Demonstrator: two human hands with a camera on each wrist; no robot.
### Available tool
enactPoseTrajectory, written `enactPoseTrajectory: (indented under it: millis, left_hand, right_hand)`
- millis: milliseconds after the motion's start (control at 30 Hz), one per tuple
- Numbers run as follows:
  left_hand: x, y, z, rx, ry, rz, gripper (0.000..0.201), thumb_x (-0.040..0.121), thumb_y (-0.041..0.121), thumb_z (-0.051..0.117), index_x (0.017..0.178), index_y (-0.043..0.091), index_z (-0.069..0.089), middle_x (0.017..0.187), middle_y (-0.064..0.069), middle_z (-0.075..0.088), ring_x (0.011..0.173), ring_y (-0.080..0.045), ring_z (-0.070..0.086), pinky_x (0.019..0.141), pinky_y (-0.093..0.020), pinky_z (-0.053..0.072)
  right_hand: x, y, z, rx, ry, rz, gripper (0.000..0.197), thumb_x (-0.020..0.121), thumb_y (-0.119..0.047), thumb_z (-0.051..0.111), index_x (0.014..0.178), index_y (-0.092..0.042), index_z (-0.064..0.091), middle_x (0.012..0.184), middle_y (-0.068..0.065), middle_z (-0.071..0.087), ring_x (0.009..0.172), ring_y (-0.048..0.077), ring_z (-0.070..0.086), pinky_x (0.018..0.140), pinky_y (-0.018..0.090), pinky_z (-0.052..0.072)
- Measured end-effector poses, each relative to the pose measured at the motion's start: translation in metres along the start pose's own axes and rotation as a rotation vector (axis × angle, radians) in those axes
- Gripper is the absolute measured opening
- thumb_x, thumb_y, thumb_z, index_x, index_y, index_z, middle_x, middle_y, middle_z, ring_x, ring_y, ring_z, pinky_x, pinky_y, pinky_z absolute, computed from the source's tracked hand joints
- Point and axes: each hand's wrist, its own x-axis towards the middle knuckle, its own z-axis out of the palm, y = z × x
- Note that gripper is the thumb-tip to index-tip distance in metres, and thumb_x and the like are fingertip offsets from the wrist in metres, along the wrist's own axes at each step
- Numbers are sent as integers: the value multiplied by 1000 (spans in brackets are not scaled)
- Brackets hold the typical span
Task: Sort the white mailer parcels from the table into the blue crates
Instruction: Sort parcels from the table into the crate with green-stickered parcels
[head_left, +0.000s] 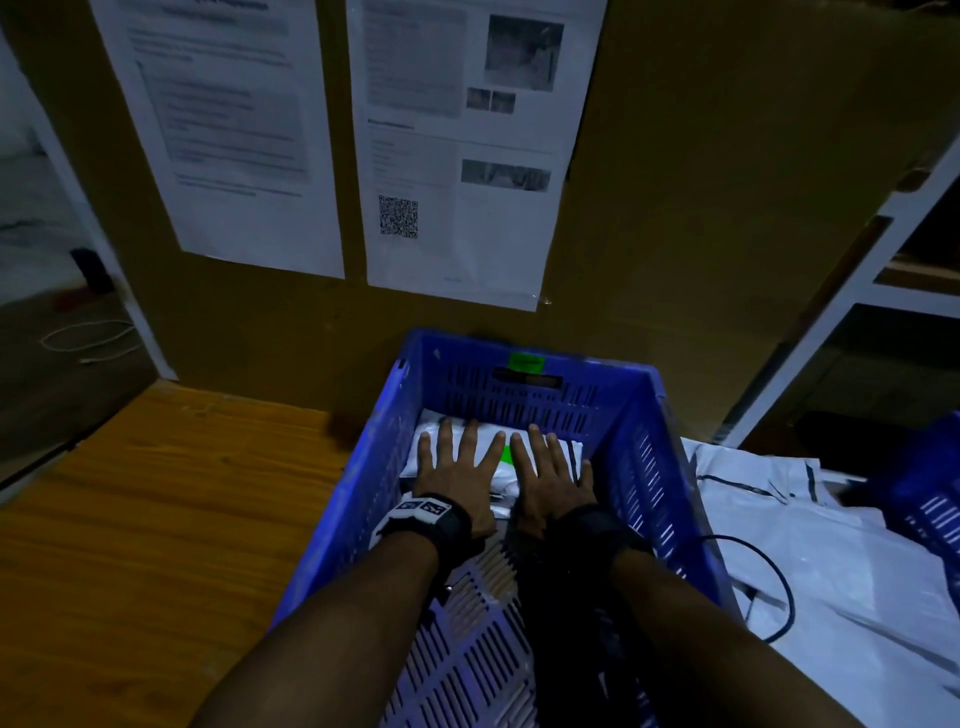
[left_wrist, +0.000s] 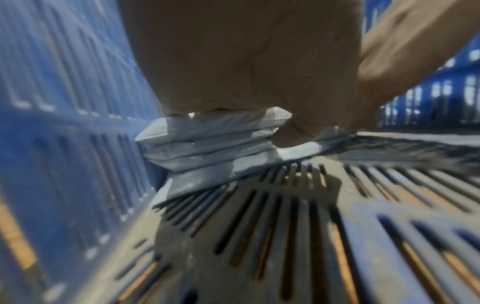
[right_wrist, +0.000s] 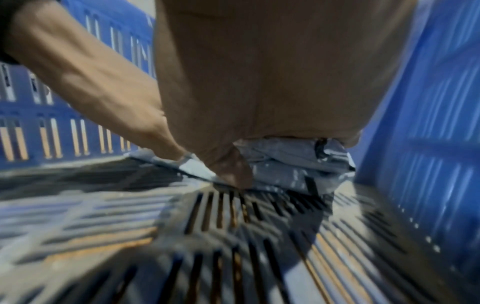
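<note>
Fingers (head_left: 457, 441) of both hands straight and spread, flat on top of a stack of white mailer parcels (head_left: 498, 470); nothing curled round or pinched. Left hand (head_left: 457, 480) and right hand (head_left: 553, 483) side by side, palms down, pressing the stack at the far end of the blue crate (head_left: 670, 467). From the left wrist view, several parcels (left_wrist: 207, 148) layered one on another, tight against the crate's left wall (left_wrist: 64, 123), palm (left_wrist: 246, 61) bearing on the top one. From the right wrist view, same stack (right_wrist: 291, 164) crumpled under the right palm (right_wrist: 272, 72), thumb tip down near its near edge, beside the slotted floor (right_wrist: 221, 226).

Judged part done: a handful of parcels already in this crate, filling only its far end; near half of the slotted floor bare. Looks like a settling or flattening of the latest addition rather than a fresh pick.

Left to do: a loose heap of white mailers (head_left: 831, 545) on the bench, right of the crate, a black cable (head_left: 774, 571) looped across it. Second blue crate (head_left: 930, 488) at the far right edge, contents not visible. Bench (head_left: 156, 519) left of the crate showing bare wood. Behind, a cardboard backboard (head_left: 701, 182) with printed sheets (head_left: 457, 145) taped on. Count of parcels remaining not readable in the dim light.
</note>
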Motion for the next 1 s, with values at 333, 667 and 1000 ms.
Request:
enactPoseTrajectory:
  millis: [333,667,1000]
  left_hand:
    - [-4,4,-2,-55,-59,-36,110,78,42,60,154,37,-19,163,-3,-25,145,-45,-26,114,-63,-12]
    - [-5,1,-5,-41,-97,-21,111,80,43,61,153,38,-21,163,-3,-25,146,-45,-24,115,-63,-10]
    - [-11,-3,-17,-24,-38,14,121,80,54,69,151,36,-27,162,-1,-28,144,-45,-27,113,-68,-13]
  right_hand:
    - [6,3,3,-5,-48,1,107,86,-45,64,152,-33,-20,158,-5,-32,148,23,-24,116,64,-4]
    - [5,2,5,7,-28,-4,100,89,-42,60,153,-34,-17,159,-4,-29,148,23,-22,115,65,-2]
    - [-7,-7,-19,6,-74,32,104,89,-43,62,153,-33,-19,160,-3,-28,148,28,-22,113,69,-2]
